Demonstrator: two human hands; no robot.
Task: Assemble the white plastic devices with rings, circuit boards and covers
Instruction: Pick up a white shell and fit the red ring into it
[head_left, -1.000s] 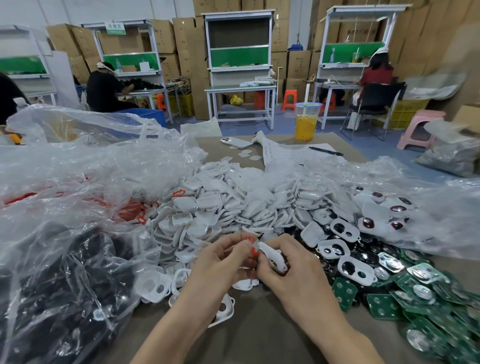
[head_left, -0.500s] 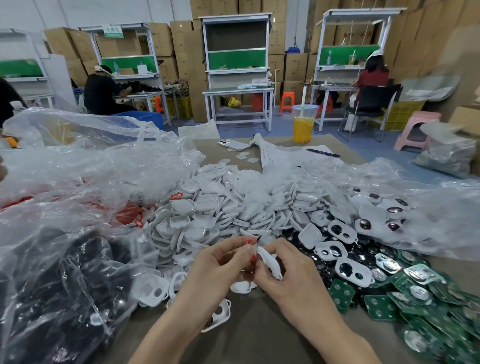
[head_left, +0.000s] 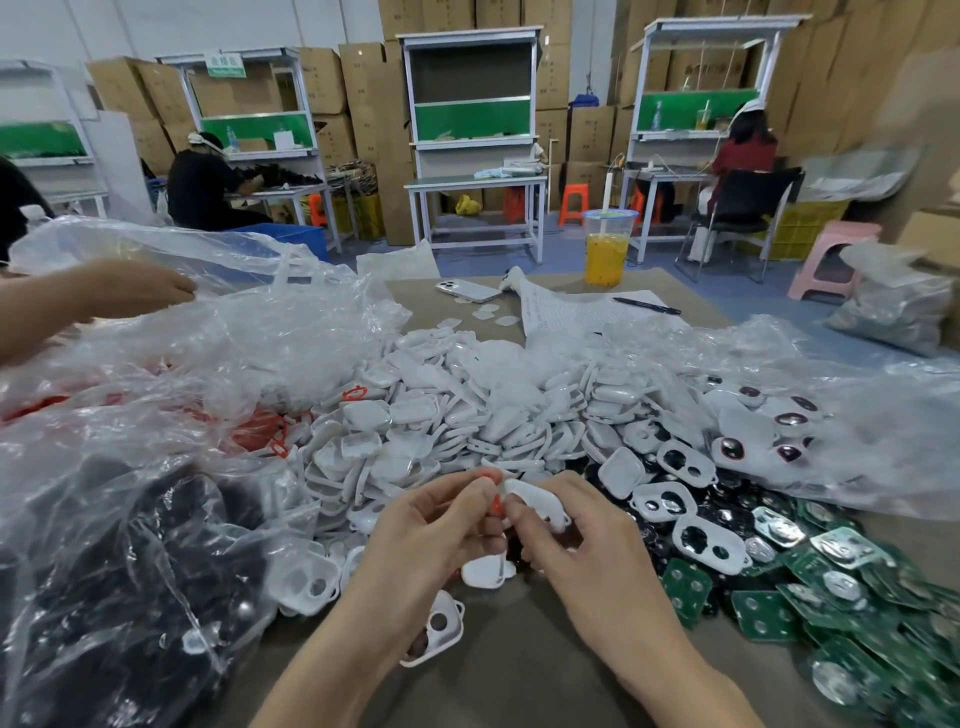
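Observation:
My right hand (head_left: 582, 551) grips a white plastic device shell (head_left: 535, 501) held edge-on above the table. My left hand (head_left: 431, 525) pinches a small red ring (head_left: 496, 504) against the shell's left end. Behind both hands lies a big heap of white plastic covers (head_left: 467, 410). Green circuit boards (head_left: 810, 592) are spread at the right, beside white shells with two holes (head_left: 709, 543). More red rings (head_left: 260, 431) show through a clear bag at the left.
Crumpled clear plastic bags (head_left: 156, 467) cover the left side, one over dark parts. Another person's hand (head_left: 130, 288) reaches onto the bag at far left. A phone (head_left: 467, 290), a paper sheet with a pen (head_left: 647, 306) and an orange drink cup (head_left: 607, 249) stand at the table's far end.
My hands stay together on the shell and ring, with the shell turned slightly. Another person's hand has come into view at the far left.

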